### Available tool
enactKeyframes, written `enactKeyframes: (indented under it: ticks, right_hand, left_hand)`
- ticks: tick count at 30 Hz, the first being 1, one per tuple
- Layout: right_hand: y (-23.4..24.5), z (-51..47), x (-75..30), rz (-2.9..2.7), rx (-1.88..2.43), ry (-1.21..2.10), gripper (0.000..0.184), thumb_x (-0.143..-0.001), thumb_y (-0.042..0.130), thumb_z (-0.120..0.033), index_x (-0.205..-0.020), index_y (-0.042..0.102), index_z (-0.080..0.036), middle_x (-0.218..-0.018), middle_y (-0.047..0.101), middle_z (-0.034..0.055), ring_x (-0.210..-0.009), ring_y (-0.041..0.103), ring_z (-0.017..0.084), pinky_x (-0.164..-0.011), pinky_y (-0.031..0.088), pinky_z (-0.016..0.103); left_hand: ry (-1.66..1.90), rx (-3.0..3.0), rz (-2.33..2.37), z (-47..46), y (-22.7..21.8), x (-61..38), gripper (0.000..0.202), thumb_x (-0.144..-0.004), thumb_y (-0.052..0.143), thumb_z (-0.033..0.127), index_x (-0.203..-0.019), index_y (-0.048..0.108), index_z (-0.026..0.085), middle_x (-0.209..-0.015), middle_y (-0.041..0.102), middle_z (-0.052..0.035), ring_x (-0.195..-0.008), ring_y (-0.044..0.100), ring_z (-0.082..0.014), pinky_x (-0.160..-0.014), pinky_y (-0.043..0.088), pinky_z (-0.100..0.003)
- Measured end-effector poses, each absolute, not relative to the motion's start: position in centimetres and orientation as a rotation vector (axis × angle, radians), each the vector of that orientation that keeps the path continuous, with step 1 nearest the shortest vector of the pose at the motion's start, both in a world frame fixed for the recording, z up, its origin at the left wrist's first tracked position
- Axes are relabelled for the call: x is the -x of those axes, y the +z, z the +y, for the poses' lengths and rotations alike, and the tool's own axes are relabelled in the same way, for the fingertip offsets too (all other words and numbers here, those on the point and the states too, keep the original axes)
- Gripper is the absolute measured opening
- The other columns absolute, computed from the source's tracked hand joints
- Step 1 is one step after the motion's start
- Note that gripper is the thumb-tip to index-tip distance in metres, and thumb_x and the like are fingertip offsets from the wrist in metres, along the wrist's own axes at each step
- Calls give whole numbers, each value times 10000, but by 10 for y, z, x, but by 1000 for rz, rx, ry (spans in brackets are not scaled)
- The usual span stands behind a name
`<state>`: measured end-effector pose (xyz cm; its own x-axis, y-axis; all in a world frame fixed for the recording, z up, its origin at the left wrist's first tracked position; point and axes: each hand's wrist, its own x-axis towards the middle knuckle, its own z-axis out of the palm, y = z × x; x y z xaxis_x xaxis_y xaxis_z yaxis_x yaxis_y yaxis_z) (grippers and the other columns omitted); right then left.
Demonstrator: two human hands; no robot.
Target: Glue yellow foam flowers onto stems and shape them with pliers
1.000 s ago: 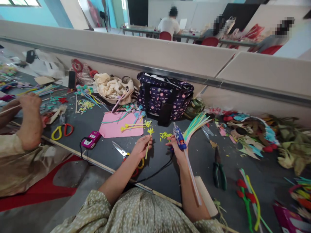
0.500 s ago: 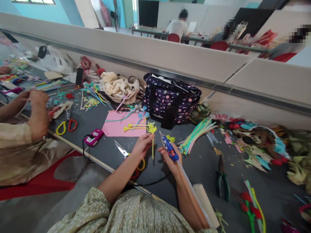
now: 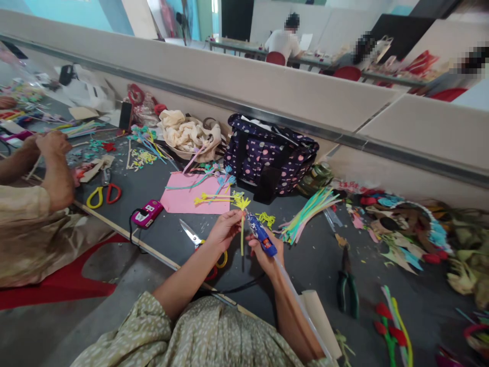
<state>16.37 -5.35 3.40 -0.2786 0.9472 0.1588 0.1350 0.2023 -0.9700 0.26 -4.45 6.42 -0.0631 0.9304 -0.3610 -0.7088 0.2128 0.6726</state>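
While left fingers (image 3: 234,218) tight on flower (image 3: 243,203), right fingers (image 3: 255,248) around glue gun (image 3: 261,235).

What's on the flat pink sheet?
Thin yellow stems, a curved teal stem and, near one corner, light-blue flowers. Whatever they or the sheet cover can't be seen.

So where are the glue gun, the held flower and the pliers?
Glue gun (image 3: 261,236), head view: its blue body.
Held flower (image 3: 243,204), head view: its yellow petals.
Pliers (image 3: 346,273), head view: near the pivot.
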Motion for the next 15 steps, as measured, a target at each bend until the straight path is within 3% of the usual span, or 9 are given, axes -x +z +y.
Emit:
enactKeyframes:
  ticks: [15]
  right_hand:
    - [40, -54, -168, -1681, 1088, 1014, 225, -753, 706, -448, -740, 675, -226, -594, 658, -9, -477, 586, 158, -507, 517, 275]
  left_hand:
    - [1384, -323, 862, -49, 60, -8, 319, -574, 872, 302, -711, 652, 116, -598, 595, 24, -493, 515, -46, -515, 419, -165]
